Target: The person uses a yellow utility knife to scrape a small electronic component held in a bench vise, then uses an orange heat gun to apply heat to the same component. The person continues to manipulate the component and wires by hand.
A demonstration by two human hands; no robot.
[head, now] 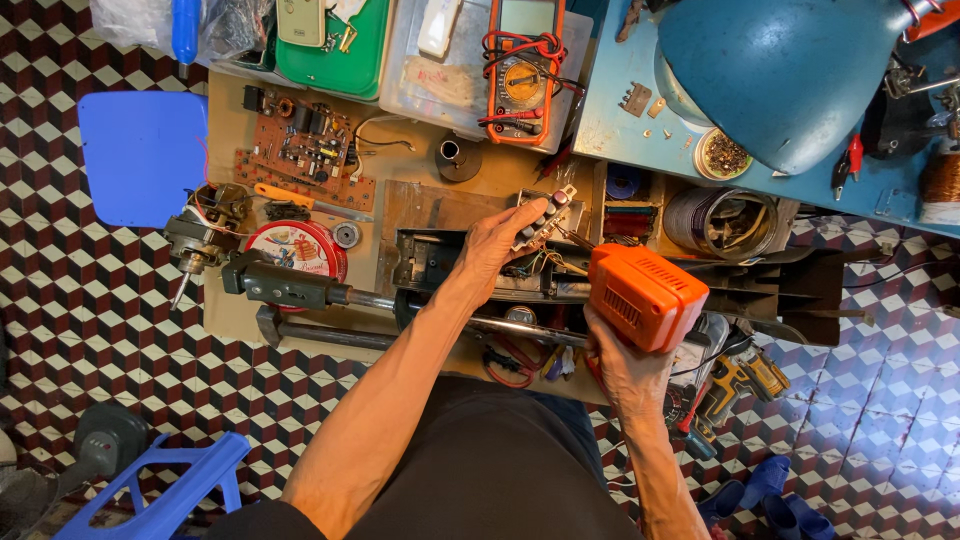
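Head view, looking down on a crowded repair surface (300,335): we see the left hand (500,245) clenched around a small pale switch block (545,215) with several keys, wires trailing from it into the open dark housing (440,262) just below the grip. The right hand (625,365) grasps the base of an orange power tool (645,295), whose vented body stands just above and to the right of that grip, near the switch block but not touching it. We judge the step in hand to be work on the switch block's wiring, with the part steadied for the tool. The next move calls, in our judgement, for a firm hold on the block and careful aim among the loose wires. Well beyond the left grip lie a brown circuit board (305,150) and an orange multimeter (525,75); a round red tin (295,250) sits to its left, and a yellow drill (745,380) lies right of the right grip.
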